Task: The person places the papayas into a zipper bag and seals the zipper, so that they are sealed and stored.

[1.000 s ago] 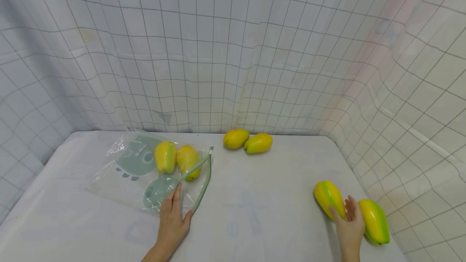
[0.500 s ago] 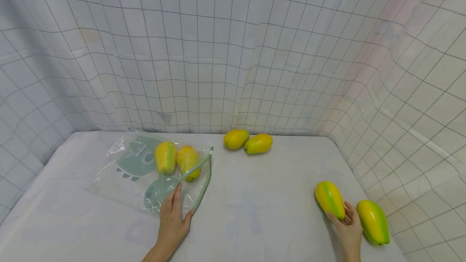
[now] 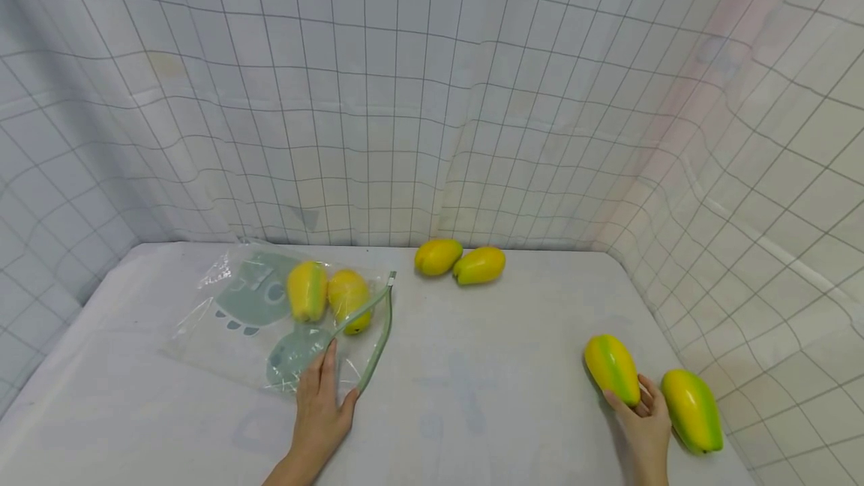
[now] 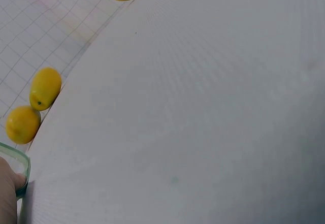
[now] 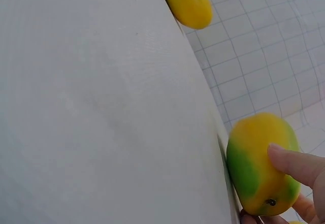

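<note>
A clear zip bag [image 3: 202,347] with a green dinosaur print and green zip edges lies on the left of the table. Two yellow-green mangoes, a left one [image 3: 307,292] and a right one [image 3: 347,295], are in it. My left hand [image 3: 320,415] rests at the bag's mouth, fingers fairly straight, thumb spread to the green edge [image 4: 21,158]. On the right, my right hand [image 3: 646,422] grips the near end of a mango [image 3: 610,366]; in the right wrist view its thumb [image 5: 292,163] presses the fruit [image 5: 249,158] while other fingers reach underneath. Another mango [image 3: 693,412] lies just right of this hand.
Two more mangoes, one left [image 3: 437,257] and one right [image 3: 480,266], lie close together at the table's back edge. White gridded curtains [image 3: 432,96] stand behind and at both sides. A white cloth [image 3: 486,366] covers the table.
My right hand has closed its thumb and fingers onto the near end of the mango. The mango at far right has shifted slightly left. My left hand and the bag stay in place.
</note>
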Action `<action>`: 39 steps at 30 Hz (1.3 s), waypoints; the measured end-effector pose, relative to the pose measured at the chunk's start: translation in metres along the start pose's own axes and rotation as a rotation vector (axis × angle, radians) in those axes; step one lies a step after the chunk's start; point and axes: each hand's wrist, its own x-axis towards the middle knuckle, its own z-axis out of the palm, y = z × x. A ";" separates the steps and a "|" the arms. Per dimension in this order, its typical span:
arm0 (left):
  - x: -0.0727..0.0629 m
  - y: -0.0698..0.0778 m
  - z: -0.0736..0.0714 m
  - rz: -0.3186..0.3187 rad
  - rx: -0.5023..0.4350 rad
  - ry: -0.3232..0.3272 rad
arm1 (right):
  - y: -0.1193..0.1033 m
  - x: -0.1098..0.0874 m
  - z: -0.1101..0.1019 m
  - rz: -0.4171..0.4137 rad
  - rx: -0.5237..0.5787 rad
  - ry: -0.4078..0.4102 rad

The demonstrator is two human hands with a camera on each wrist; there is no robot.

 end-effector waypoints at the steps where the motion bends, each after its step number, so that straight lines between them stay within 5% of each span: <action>1: 0.000 0.000 0.000 0.001 -0.001 0.001 | 0.000 0.000 0.000 0.007 -0.007 0.006; 16: 0.001 0.000 0.000 0.008 0.007 -0.004 | -0.009 0.003 0.005 0.092 0.071 -0.002; 39: 0.002 0.000 -0.001 0.024 0.004 0.010 | -0.048 -0.020 0.059 -0.090 0.149 -0.304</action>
